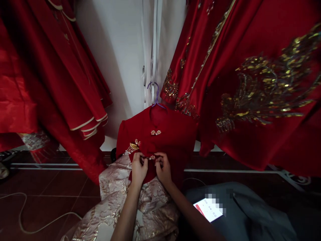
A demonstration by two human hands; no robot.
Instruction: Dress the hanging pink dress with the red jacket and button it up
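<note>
A red jacket (180,134) hangs upright in front of me on a purple hanger (157,95). Pearl-like beaded fasteners run down its front: an upper fastener (155,133) at the neck, and a lower fastener (151,157) between my hands. My left hand (139,170) is closed, its fingers pinching the jacket front just left of the lower fastener. On the other side, my right hand (163,169) pinches the cloth at the fastener's right end. A gold fan-shaped ornament (134,146) with dangling beads sits on the chest. Pale gold brocade fabric (112,187) spreads below the jacket.
Red garments (57,67) with light trim hang at left. At right hangs a red garment (250,144) with gold sequins. White straps (154,40) run down the wall to the hanger. A lit phone (209,211) lies on dark grey cloth (240,201). A cable (22,221) crosses the tiles.
</note>
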